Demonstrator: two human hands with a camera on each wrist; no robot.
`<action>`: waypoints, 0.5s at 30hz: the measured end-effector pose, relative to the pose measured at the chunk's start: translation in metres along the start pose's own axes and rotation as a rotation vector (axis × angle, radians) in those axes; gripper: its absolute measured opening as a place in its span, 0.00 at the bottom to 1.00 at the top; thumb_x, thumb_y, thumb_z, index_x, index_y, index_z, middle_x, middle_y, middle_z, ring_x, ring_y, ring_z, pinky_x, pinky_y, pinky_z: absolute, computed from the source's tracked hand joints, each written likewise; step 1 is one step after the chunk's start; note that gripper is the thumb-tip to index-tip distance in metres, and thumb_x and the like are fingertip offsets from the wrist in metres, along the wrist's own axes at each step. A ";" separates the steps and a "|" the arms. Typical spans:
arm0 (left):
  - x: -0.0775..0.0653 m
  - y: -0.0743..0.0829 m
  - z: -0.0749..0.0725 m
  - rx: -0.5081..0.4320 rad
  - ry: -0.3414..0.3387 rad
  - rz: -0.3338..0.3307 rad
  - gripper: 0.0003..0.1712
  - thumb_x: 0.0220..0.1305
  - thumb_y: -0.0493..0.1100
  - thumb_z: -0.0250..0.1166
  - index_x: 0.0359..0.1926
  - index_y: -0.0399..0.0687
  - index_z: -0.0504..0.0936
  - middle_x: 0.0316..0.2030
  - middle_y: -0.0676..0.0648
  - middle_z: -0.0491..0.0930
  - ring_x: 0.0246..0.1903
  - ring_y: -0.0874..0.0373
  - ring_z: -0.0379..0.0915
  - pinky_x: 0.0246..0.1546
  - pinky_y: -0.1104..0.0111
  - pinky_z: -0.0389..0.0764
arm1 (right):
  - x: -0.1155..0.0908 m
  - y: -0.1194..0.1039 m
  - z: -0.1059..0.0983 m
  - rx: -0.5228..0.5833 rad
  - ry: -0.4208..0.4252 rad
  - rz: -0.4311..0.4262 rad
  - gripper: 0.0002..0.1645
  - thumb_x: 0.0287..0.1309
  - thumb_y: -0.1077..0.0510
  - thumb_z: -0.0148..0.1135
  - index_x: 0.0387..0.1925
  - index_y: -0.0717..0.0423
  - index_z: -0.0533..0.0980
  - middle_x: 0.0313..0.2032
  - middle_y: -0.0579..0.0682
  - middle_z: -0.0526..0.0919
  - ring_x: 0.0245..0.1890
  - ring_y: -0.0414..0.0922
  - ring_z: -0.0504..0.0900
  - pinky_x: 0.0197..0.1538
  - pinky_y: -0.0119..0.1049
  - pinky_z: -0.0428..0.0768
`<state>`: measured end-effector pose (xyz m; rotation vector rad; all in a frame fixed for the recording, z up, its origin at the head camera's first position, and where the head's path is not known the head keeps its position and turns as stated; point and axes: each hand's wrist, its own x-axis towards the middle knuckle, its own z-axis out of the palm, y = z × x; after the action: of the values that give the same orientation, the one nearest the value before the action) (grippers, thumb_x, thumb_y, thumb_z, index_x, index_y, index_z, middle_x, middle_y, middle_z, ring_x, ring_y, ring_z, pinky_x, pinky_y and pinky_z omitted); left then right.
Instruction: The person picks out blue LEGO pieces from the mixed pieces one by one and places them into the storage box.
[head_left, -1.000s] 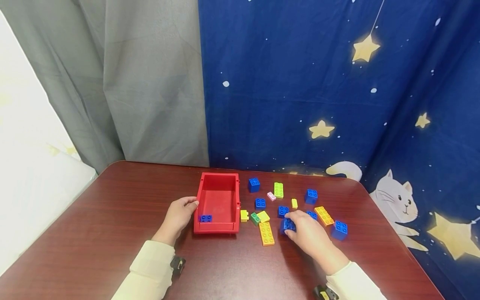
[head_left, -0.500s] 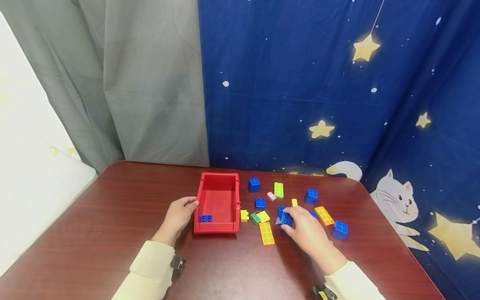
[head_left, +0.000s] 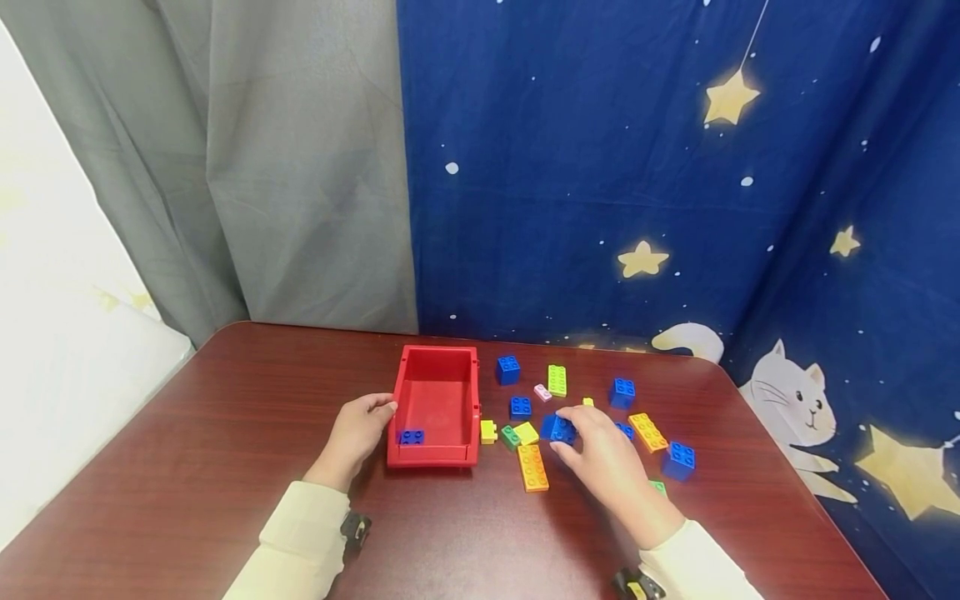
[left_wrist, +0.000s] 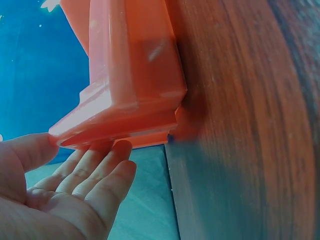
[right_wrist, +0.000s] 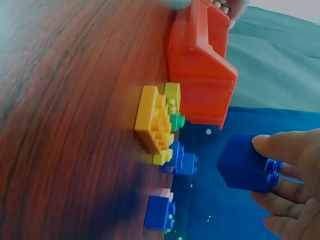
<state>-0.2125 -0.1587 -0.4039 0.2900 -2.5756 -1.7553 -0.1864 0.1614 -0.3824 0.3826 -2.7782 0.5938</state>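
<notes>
My left hand (head_left: pixel 360 429) holds the left rim of a red plastic bin (head_left: pixel 439 455), thumb on the rim edge and fingers below it in the left wrist view. Inside the bin, a blue brick (head_left: pixel 412 437) lies at the near left corner. My right hand (head_left: pixel 606 458) pinches a square blue toy building brick (right_wrist: pixel 244 162) between thumb and fingers. That brick is raised off the table, its studs toward the palm side in the right wrist view. From the head view it overlaps the scattered bricks to the right of the bin.
Right of the bin lie a yellow brick (head_left: pixel 488 432), a green brick (head_left: pixel 511 437), an orange plate brick (head_left: pixel 533 467) and a lime brick (head_left: pixel 557 380). More blue bricks (head_left: pixel 679 460) sit farther right. A curtain (head_left: pixel 525 167) hangs behind the table (head_left: pixel 300 367).
My right hand has lifted the blue brick and carried it left and slightly away from me. A green piece by the right wrist has come into sight. The left hand and bin stay put.
</notes>
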 end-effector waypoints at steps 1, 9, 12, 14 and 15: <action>0.000 0.000 0.000 0.000 0.000 -0.002 0.22 0.71 0.39 0.51 0.61 0.31 0.72 0.58 0.30 0.72 0.59 0.37 0.68 0.59 0.47 0.70 | 0.000 -0.001 0.000 0.004 0.007 -0.005 0.27 0.48 0.56 0.75 0.51 0.57 0.77 0.49 0.55 0.81 0.49 0.52 0.79 0.50 0.50 0.81; 0.000 0.000 0.000 0.017 -0.008 0.002 0.22 0.72 0.40 0.51 0.62 0.32 0.71 0.59 0.30 0.71 0.59 0.37 0.67 0.60 0.46 0.70 | 0.000 -0.009 0.000 0.025 0.034 -0.027 0.28 0.48 0.56 0.75 0.52 0.57 0.78 0.49 0.54 0.81 0.49 0.51 0.80 0.49 0.48 0.82; 0.000 0.000 0.000 0.014 -0.003 0.001 0.22 0.72 0.40 0.52 0.62 0.32 0.71 0.59 0.30 0.71 0.59 0.37 0.67 0.60 0.46 0.70 | 0.000 -0.012 0.000 0.032 0.039 -0.035 0.27 0.48 0.56 0.75 0.52 0.56 0.78 0.49 0.53 0.81 0.49 0.51 0.80 0.49 0.47 0.82; 0.000 0.000 0.000 0.011 0.000 0.001 0.22 0.71 0.39 0.52 0.61 0.32 0.72 0.59 0.30 0.71 0.59 0.38 0.68 0.60 0.46 0.70 | 0.000 -0.014 0.000 0.039 0.045 -0.041 0.27 0.48 0.56 0.75 0.51 0.56 0.78 0.48 0.53 0.81 0.48 0.50 0.80 0.48 0.46 0.83; 0.000 0.000 0.000 0.011 0.001 0.000 0.22 0.71 0.39 0.52 0.61 0.32 0.72 0.59 0.30 0.71 0.59 0.38 0.68 0.60 0.47 0.70 | 0.001 -0.015 0.000 0.041 0.049 -0.045 0.27 0.48 0.56 0.75 0.51 0.56 0.78 0.48 0.53 0.81 0.48 0.49 0.80 0.48 0.45 0.83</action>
<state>-0.2128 -0.1593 -0.4040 0.2917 -2.5855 -1.7413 -0.1824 0.1480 -0.3772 0.4328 -2.7072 0.6409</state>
